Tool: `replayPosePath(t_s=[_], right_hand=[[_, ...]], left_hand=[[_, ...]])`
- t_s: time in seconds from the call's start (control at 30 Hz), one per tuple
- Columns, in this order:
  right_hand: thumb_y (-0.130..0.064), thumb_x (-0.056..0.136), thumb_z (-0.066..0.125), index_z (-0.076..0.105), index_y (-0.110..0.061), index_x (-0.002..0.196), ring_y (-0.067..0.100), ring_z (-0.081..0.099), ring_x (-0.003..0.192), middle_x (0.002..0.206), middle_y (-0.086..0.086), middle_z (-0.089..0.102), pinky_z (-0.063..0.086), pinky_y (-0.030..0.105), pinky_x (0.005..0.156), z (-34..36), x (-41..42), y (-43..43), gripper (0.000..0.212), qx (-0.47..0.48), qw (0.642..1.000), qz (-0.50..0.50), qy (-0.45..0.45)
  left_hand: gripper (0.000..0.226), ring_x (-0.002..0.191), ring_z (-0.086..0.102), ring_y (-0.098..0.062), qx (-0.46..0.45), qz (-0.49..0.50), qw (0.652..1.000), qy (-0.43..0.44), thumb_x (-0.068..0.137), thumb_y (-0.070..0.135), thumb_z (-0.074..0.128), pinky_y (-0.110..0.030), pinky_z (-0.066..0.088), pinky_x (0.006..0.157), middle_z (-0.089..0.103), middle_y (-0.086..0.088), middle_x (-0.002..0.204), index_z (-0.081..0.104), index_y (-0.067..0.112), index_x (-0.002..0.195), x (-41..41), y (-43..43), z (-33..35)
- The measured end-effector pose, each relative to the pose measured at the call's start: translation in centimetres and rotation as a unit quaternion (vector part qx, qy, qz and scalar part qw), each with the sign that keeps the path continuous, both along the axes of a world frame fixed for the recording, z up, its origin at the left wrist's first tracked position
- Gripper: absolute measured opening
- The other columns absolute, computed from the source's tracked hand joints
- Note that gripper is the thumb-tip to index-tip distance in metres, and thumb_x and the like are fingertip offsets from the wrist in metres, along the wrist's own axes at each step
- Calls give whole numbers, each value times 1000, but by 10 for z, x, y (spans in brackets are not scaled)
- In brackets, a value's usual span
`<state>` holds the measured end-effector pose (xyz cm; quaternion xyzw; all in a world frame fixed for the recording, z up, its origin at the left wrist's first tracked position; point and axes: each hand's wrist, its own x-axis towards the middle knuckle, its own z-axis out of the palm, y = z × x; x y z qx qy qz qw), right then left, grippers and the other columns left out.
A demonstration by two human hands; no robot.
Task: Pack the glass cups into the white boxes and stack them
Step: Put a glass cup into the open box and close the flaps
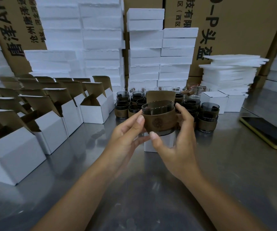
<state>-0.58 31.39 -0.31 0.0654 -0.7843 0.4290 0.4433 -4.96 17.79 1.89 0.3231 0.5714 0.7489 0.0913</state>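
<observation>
A dark glass cup (158, 117) with a brown sleeve is held above an open white box (158, 142) at the table's middle; the box's brown flap stands up behind the cup. My left hand (127, 132) grips the cup's left side with thumb on the sleeve. My right hand (176, 139) grips its right side, thumb near the base and fingers round the back. Several more dark cups (207, 120) stand grouped just behind. Rows of open white boxes (94, 112) fill the left side of the table.
Two closed white boxes (216, 100) stand at right behind the cups. A phone in a yellow case (267, 132) lies at far right. Stacks of white foam (144, 52) and foam sheets (229, 72) line the back before cardboard cartons. The metal table (134, 189) stretches toward me.
</observation>
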Motion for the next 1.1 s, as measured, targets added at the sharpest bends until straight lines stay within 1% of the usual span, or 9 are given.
replayPosePath(t_s=[0.17, 0.33, 0.43, 0.5, 0.6, 0.7, 0.8, 0.9, 1.1], right_hand=[[-57, 66, 64, 29, -39, 131, -4, 42, 112, 117, -33, 37, 42, 36, 98, 0, -1, 2, 76, 23, 999, -22, 9], [-59, 63, 66, 40, -24, 131, 7, 47, 105, 111, -24, 38, 46, 40, 91, 2, -1, 2, 80, 45, 998, -31, -8], [-56, 63, 68, 44, -21, 126, 7, 47, 104, 110, -23, 39, 46, 43, 89, 3, 0, 1, 76, 52, 998, -29, 4], [-51, 61, 73, 45, -20, 126, 5, 46, 105, 110, -24, 39, 45, 43, 90, 3, 0, 1, 77, 56, 998, -27, 8], [-39, 60, 79, 46, -16, 126, 6, 46, 107, 111, -24, 39, 45, 45, 91, 4, 0, 1, 78, 66, 997, -25, 18], [-34, 60, 79, 48, -13, 123, 9, 49, 106, 111, -26, 40, 48, 46, 87, 4, -1, 0, 74, 65, 997, -24, 41], [-25, 62, 81, 48, -11, 123, 17, 53, 108, 113, -19, 43, 48, 48, 86, 4, -2, 2, 71, 55, 997, -22, 51], [-14, 63, 84, 47, -10, 124, 22, 52, 110, 117, -10, 43, 49, 48, 88, 2, -4, 4, 71, 65, 995, -25, 65], [-22, 65, 79, 40, -22, 125, 18, 51, 111, 118, -12, 43, 49, 40, 89, 0, -6, 6, 71, 65, 994, -29, 80]], left_hand=[[42, 105, 62, -12, 15, 1, 1000, -22, 81, 47, 54, -20, 51, 78, 68, 1, 113, 66, 28, 116, 1, 2, -1], [52, 108, 62, -17, 10, -8, 999, -47, 87, 48, 45, -31, 50, 90, 66, -3, 118, 58, 16, 126, 1, 2, -1], [51, 108, 63, -16, 7, -13, 999, -38, 83, 52, 48, -30, 50, 89, 67, 0, 116, 61, 21, 122, 3, 2, 0], [51, 107, 63, -15, 12, -5, 1000, -29, 80, 55, 54, -28, 54, 84, 68, 2, 114, 62, 24, 119, 4, 2, 1], [77, 111, 62, -20, 33, 12, 999, -23, 60, 60, 75, -26, 53, 78, 66, -3, 117, 59, 18, 123, 4, 2, 1], [70, 108, 63, -17, 55, 4, 998, -7, 48, 43, 89, -25, 53, 78, 68, 0, 113, 67, 25, 113, 1, 2, -1], [55, 105, 64, -12, 41, -3, 999, 16, 57, 20, 83, -21, 52, 77, 69, 4, 112, 68, 34, 109, 1, 1, -1], [55, 106, 63, -10, 34, -2, 999, 26, 60, 16, 79, -21, 52, 77, 69, 6, 112, 67, 35, 110, 2, 1, 0], [56, 104, 64, -9, 35, 10, 999, 35, 61, 6, 81, -21, 52, 76, 69, 6, 111, 68, 35, 107, 5, 2, 1]])
